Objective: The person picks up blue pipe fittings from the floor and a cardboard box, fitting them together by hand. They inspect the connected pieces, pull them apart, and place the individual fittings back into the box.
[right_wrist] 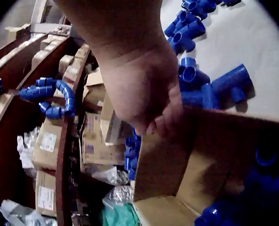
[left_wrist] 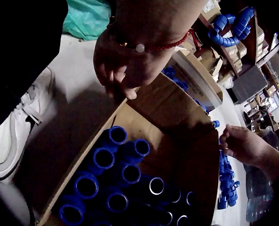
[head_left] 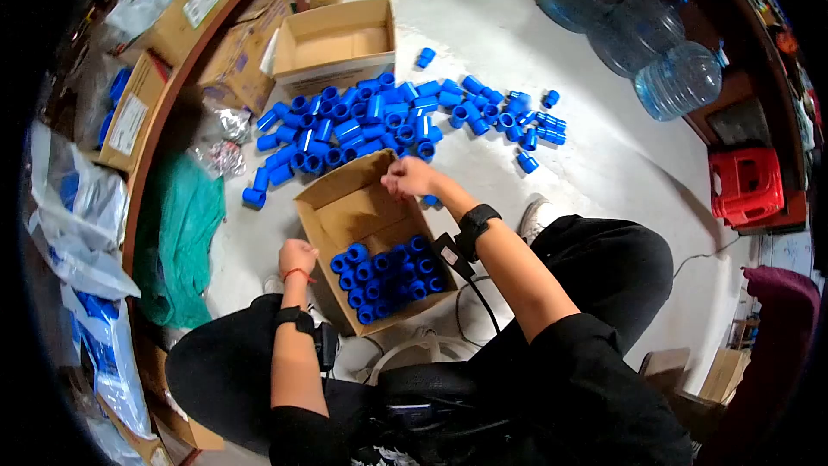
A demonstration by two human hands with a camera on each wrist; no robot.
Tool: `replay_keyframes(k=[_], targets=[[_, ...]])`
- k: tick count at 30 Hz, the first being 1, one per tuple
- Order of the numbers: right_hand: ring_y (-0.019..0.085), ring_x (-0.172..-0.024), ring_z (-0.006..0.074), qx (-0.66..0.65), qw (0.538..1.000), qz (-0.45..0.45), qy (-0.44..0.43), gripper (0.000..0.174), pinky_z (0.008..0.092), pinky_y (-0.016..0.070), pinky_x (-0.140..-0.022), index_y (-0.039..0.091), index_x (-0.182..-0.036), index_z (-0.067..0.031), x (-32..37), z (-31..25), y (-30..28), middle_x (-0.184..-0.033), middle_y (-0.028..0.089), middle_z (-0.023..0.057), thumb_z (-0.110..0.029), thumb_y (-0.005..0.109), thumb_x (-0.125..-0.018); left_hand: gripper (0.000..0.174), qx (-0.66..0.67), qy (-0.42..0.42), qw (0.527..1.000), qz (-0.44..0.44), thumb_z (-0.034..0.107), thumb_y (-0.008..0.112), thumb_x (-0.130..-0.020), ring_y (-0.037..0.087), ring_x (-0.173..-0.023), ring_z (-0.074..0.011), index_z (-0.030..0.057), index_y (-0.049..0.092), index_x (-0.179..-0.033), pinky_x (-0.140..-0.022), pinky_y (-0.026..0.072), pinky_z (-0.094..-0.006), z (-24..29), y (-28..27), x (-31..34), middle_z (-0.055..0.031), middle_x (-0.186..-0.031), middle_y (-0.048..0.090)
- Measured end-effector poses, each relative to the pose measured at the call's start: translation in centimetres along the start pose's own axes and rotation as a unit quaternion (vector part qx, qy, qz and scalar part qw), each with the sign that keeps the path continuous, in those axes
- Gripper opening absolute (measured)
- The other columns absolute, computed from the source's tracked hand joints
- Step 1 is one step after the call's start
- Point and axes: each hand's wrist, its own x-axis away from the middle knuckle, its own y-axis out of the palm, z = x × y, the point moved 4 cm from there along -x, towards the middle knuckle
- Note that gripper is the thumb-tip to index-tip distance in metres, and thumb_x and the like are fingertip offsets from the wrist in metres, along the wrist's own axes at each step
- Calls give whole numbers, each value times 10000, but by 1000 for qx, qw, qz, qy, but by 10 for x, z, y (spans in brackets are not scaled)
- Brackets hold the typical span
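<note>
An uncovered cardboard box (head_left: 345, 207) stands on the floor between the person's legs. Blue plastic pipe fittings (head_left: 379, 280) fill its near half in rows, their round mouths facing up in the left wrist view. The left hand (head_left: 297, 256), with a red cord bracelet, grips the rim of the box's left wall; its curled fingers and thumb meet at the cardboard in the left wrist view. At the far right corner, the right hand (head_left: 410, 178) holds the box's rim, fingers (right_wrist: 165, 123) bent over the edge. Bare cardboard shows in the box's far half.
A spread of loose blue fittings (head_left: 345, 129) lies just beyond the box. Behind it stands another cardboard box (head_left: 336, 34). Large water bottles (head_left: 679, 80) and a red plastic container (head_left: 747, 185) are at right. A green bag (head_left: 181, 242) lies beside the shelf at left.
</note>
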Motion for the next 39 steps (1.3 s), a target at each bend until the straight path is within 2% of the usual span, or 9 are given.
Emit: replay_keyframes(k=[1, 3, 4, 8, 11, 18, 22, 35, 39], targets=[[560, -578, 251, -87, 995, 41, 30, 217, 346, 431, -549, 585, -668, -20, 1, 8, -17, -649, 571, 152, -235, 567, -692, 131, 3, -4, 1000, -17, 157, 694, -568, 588, -619, -269, 62, 628, -629, -585, 465, -344, -1, 1, -2, -129, -645, 596], [564, -570, 175, 110, 986, 120, -19, 139, 285, 449, -550, 580, -681, -6, 6, 25, -54, -663, 601, 94, -137, 541, -707, 126, 20, -2, 1000, -19, 146, 693, -567, 584, -587, -253, 52, 622, -613, -565, 460, -336, -1, -1, -2, -126, -620, 591], [576, -615, 245, 212, 965, 145, -46, 116, 301, 458, -591, 591, -713, -27, 15, 35, -70, -685, 601, 117, -97, 532, -642, 117, 8, -9, 1000, -27, 140, 687, -577, 580, -562, -232, 48, 620, -604, -553, 456, -325, -1, -1, -2, -118, -598, 588], [545, -830, 313, 307, 915, 220, 144, 243, 354, 455, -710, 588, -831, -58, 56, 122, -120, -857, 574, 152, -98, 548, -595, 98, 26, -44, 997, -65, 118, 660, -620, 553, -483, -160, 44, 616, -572, -504, 436, -285, 2, -2, -3, -75, -522, 574], [497, -931, 325, 335, 866, 252, 274, 428, 373, 436, -770, 500, -1023, -87, 90, 124, -145, -1015, 492, 156, -100, 561, -600, 103, 24, -43, 995, -84, 104, 651, -630, 540, -462, -135, 41, 612, -559, -480, 424, -269, -13, 6, -13, -61, -500, 568], [456, -1001, 329, 310, 873, 310, 212, 683, 377, 425, -805, 272, -1226, -202, 67, 115, -184, -1111, 398, 158, -73, 561, -621, 91, 91, -73, 986, -119, 34, 630, -619, 505, -427, -117, 4, 596, -540, -435, 402, -248, -22, 8, -18, -60, -481, 553], [487, -972, 313, 307, 867, 273, 284, 715, 379, 452, -765, 240, -1252, -304, 48, 118, -193, -1118, 393, 155, -104, 568, -649, 87, 143, -65, 978, -138, 9, 622, -615, 500, -425, -120, -19, 586, -541, -430, 399, -244, -22, 7, -17, -67, -485, 550], [564, -819, 301, 324, 866, 281, 256, 414, 370, 474, -684, 493, -1034, -124, 19, 146, -212, -915, 556, 159, -122, 580, -629, 17, 193, -104, 965, -145, -49, 600, -641, 519, -477, -117, -57, 586, -646, -459, 418, -218, -18, 4, -9, -78, -551, 569], [562, -835, 293, 273, 878, 295, 261, 521, 358, 459, -729, 524, -1037, -115, 23, 153, -218, -909, 579, 148, -154, 650, -533, 70, 146, -89, 980, -97, 15, 634, -623, 530, -481, -127, -34, 596, -655, -476, 429, -236, -18, 4, -1, -80, -552, 576]])
